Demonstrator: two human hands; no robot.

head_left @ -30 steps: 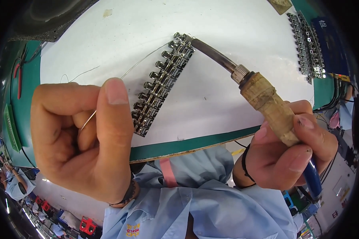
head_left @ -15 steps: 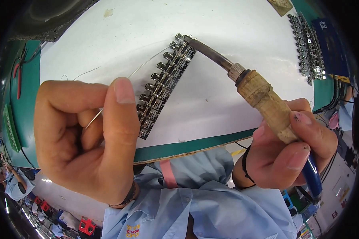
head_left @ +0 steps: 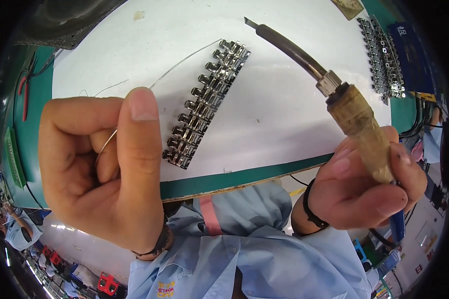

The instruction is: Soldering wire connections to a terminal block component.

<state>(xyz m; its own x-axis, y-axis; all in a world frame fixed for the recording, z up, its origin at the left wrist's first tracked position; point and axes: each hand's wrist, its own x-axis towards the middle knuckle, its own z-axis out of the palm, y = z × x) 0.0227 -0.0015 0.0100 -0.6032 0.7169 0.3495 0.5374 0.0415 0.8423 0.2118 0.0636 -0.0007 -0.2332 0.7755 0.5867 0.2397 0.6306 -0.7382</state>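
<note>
On white sheeting (head_left: 272, 137) lies a board strip (head_left: 205, 103), left grip (head_left: 107, 182) pinching wire (head_left: 187, 58), right grip (head_left: 356, 197) a soldering iron (head_left: 355, 117).

L hand (head_left: 102, 172), left of PCB strip (head_left: 203, 109), pinches thin wire (head_left: 184, 61), end nr strip's far end; R hand (head_left: 351, 197), right of strip, grips soldering iron (head_left: 356, 114), tip (head_left: 251, 23) apart from strip.

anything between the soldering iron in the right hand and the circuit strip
Nothing visible: only white sheet shows between the tip of the soldering iron and the far end of the circuit strip. The thin wire from the left hand lies left of that gap.
</note>
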